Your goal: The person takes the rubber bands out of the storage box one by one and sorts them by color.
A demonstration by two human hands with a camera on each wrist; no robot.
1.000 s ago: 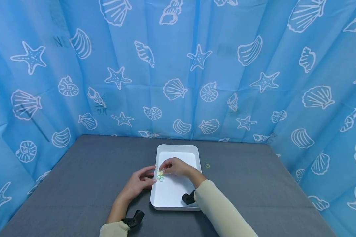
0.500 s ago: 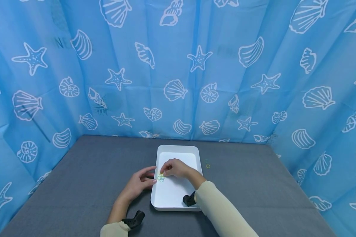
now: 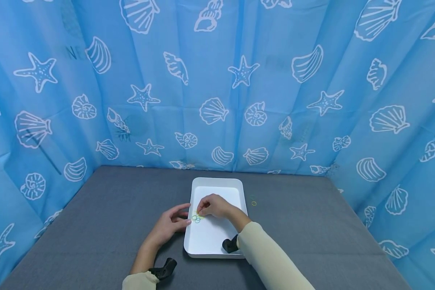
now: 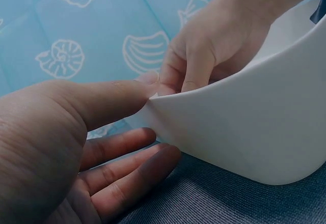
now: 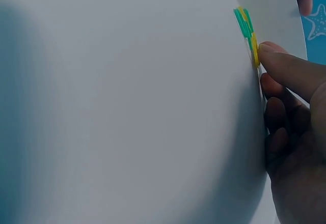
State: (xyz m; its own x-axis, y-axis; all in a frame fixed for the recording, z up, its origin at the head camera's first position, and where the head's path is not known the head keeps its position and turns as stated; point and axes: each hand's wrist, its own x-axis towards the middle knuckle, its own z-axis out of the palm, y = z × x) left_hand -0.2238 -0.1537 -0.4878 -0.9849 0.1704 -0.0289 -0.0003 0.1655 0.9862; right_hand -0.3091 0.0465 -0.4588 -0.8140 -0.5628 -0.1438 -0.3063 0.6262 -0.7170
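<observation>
A shallow white tray (image 3: pixel 210 241) holds small green rubber bands (image 5: pixel 243 23) and yellow rubber bands bunched near its left wall. My right hand (image 3: pixel 214 205) reaches into the tray with curled fingers. Its thumb and forefinger tips meet at a yellow rubber band (image 5: pixel 255 53), pinching it at the edge of the bunch; the forefinger is partly hidden. Outside the left wall lies my left hand (image 3: pixel 168 223). In the left wrist view its thumb touches the rim, while the other fingers stay loosely extended below, beside the outer wall.
On the grey tabletop (image 3: pixel 297 225), right of the tray, lies a yellow rubber band (image 3: pixel 254 201) with a faint green one behind it. A blue shell-patterned curtain (image 3: pixel 217 137) encloses the back and sides. Black wrist mounts (image 3: pixel 163 269) sit on both wrists.
My right fingertips have shifted slightly right and nearer along the bunch, and the yellow bands have moved with them. The left hand and the tray stay essentially in place.
</observation>
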